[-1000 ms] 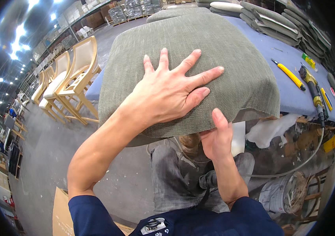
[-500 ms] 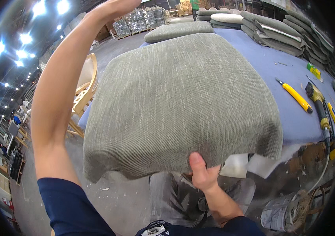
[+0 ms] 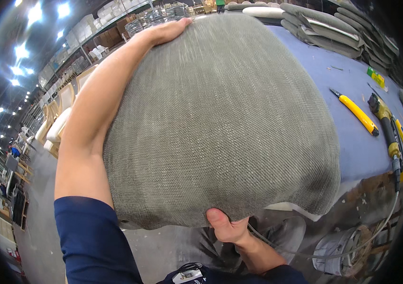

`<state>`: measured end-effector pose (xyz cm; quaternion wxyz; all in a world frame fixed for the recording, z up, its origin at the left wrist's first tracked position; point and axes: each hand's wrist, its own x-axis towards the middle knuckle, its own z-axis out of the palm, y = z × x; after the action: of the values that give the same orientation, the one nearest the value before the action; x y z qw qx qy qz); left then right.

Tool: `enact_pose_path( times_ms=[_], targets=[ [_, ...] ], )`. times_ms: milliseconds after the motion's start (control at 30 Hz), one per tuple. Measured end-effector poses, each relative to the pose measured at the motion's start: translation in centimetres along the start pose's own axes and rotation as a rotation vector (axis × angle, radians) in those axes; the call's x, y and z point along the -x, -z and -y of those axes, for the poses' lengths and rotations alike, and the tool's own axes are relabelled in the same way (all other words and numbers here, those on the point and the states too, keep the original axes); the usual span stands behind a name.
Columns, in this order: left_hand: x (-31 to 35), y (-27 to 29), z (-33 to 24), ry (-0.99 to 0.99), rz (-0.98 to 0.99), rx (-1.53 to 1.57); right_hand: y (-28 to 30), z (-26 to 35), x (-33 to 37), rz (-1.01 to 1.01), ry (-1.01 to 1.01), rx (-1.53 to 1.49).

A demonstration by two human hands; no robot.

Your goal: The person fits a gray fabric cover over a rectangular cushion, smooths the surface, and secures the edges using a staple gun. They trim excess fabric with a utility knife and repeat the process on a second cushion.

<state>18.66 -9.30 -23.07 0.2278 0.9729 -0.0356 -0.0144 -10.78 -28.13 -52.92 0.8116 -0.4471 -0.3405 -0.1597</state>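
Fingers of the left hand close together at the far left edge of the grey-green cushion; cannot tell whether curled beneath or just lying flat. Thumb of the right hand pressed on top of the near edge, with the rest tucked out of sight below, apparently pinching the rim. Lies broad side up before the body, near edge out toward the knees; cannot tell how much rests on the table.

Looks light for such breadth, probably padded and firm across the middle, limp at the skirt. Coarse weave, so hardly slippery; not fragile, though easy to wrinkle. Best held by opposite edges, thumbs above and fingers beneath, rather than by the loose corner at near right, beside a pale layer.

Across the blue tabletop to the right: a yellow knife, a black-and-yellow power tool with a hose, a small packet. Farther back, piled grey pads. Below, a whitish bucket. To the left, wooden chairs on bare grey floor, under bright lights.
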Motion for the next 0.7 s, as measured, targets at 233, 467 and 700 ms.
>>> enact_pose_path(
  times_ms=[233, 467, 700],
  targets=[
    [-1.3, -1.4, 1.1, -0.007, 0.123, 0.096, -1.1, 1.3, -1.2, -0.124, -0.046, -0.028],
    [2.8, -4.4, 4.6, -0.251, -0.038, -0.287, -1.5, 1.1, -1.3, -0.064, -0.037, 0.0],
    [11.3, -6.7, 3.9, -0.413, -0.082, -0.46, -1.6, 0.7, -1.6, -0.102, -0.007, -0.041]
  ],
)
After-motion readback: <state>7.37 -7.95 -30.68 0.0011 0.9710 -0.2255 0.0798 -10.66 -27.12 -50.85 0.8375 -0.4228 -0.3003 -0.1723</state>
